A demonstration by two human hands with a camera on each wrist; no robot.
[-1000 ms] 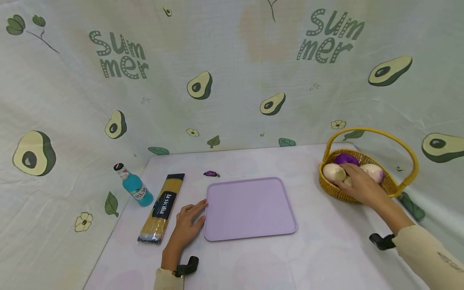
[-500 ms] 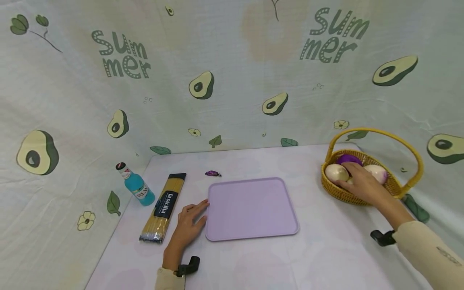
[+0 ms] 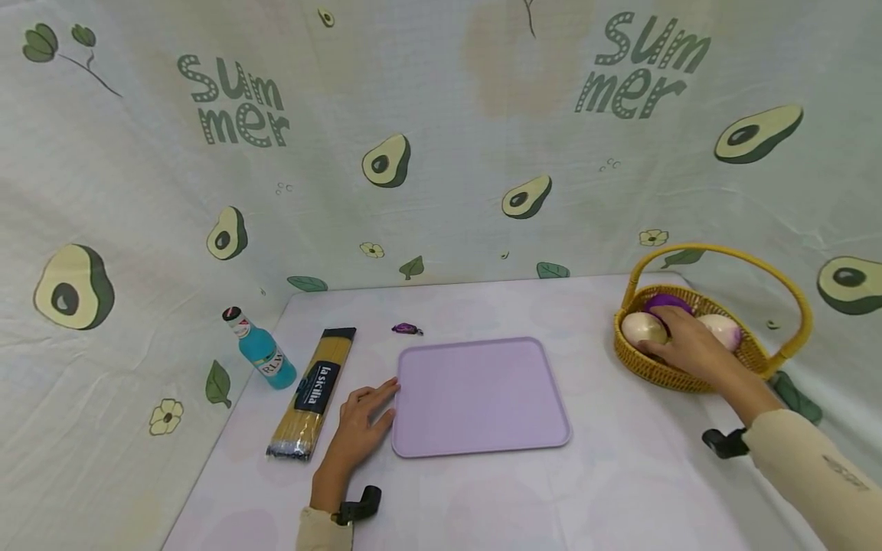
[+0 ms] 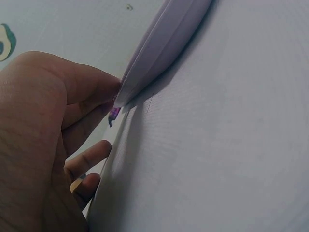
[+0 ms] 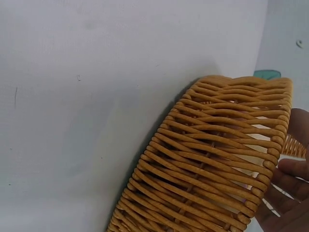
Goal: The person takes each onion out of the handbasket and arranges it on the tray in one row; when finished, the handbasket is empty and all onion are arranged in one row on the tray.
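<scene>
At the left edge of the pale purple tray (image 3: 482,398), my left hand (image 3: 360,428) lies with extended fingers touching the rim; the left wrist view shows fingertips at the tray (image 4: 164,48). My right hand (image 3: 689,344) reaches into a yellow wicker basket (image 3: 644,371). Its thumb and fingers span the right side of a whitish onion (image 3: 641,327), though some fingertips are hidden. Behind that hand are a purple round vegetable (image 3: 668,302) and another white onion with a purple tinge (image 3: 723,330). In the right wrist view the basket wall (image 5: 207,154) covers part of the right hand (image 5: 289,193).
Left of the tray lie a spaghetti pack (image 3: 313,394) and a blue bottle (image 3: 265,356), which stands near the table's left side. A small purple wrapped candy (image 3: 406,329) is behind the tray. The basket handle (image 3: 751,264) arches above the right hand. A printed cloth (image 3: 441,229) backs the table.
The head view has shifted slightly, moving the whole scene a little to the right. Both hands keep nearly the same places, at the tray edge and in the basket.
</scene>
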